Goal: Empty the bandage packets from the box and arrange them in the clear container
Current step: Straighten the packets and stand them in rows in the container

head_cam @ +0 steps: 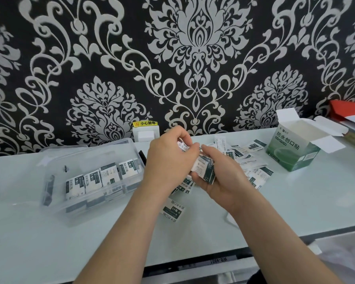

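We see the box (pixel 293 148) open and seemingly empty at the worktop's back right. One row of packets (pixel 98 177) already stands in the container (pixel 55 160) on the left. Our left hand (pixel 168 160) pinches one packet, and our right hand (pixel 219 179) grips a stack (pixel 204 169); many loose packets (pixel 256 175) remain.

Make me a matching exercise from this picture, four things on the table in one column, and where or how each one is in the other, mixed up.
Things:
1. green box
2. clear container
3. stack of packets
4. single packet

States:
A. lying loose on the table between the forearms
B. open and empty-looking, flaps up, at the right
C. held in the right hand, with the left hand at its top
D. at the left, a row of packets inside

Pairs: 1-B, 2-D, 3-C, 4-A
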Action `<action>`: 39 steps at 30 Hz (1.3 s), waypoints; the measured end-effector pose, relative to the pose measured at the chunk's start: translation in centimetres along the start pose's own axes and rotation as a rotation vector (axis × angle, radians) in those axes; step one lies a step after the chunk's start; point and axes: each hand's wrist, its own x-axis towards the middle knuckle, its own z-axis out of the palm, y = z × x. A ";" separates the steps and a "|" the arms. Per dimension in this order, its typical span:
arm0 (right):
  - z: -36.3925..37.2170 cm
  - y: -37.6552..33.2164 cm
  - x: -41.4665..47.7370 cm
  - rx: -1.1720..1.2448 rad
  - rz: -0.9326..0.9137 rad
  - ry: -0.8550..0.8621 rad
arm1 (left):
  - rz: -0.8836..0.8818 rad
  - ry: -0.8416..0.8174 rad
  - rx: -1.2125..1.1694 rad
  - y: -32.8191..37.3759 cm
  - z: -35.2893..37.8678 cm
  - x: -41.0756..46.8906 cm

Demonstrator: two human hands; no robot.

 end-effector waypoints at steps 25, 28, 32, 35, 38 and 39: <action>0.4 0.1 -1.0 -0.493 -0.242 -0.513 | -0.148 0.055 -0.032 0.0 -2.2 1.5; 0.5 0.0 -0.9 -0.351 -0.200 -0.486 | -0.174 0.006 -0.194 0.3 -2.4 1.2; 0.7 -0.4 -0.4 -0.106 -0.140 -0.394 | -0.046 -0.285 -0.341 -0.3 -4.0 1.2; 0.5 -0.5 -0.2 -0.073 -0.107 -0.395 | 0.024 -0.552 -0.243 -0.6 -4.8 0.7; 0.5 -0.3 -0.4 -0.168 -0.075 -0.456 | 0.039 -0.642 -0.132 -0.6 -4.5 -0.1; 0.5 -0.3 -0.4 -0.190 -0.072 -0.479 | 0.061 -0.635 -0.104 -0.6 -4.4 -0.3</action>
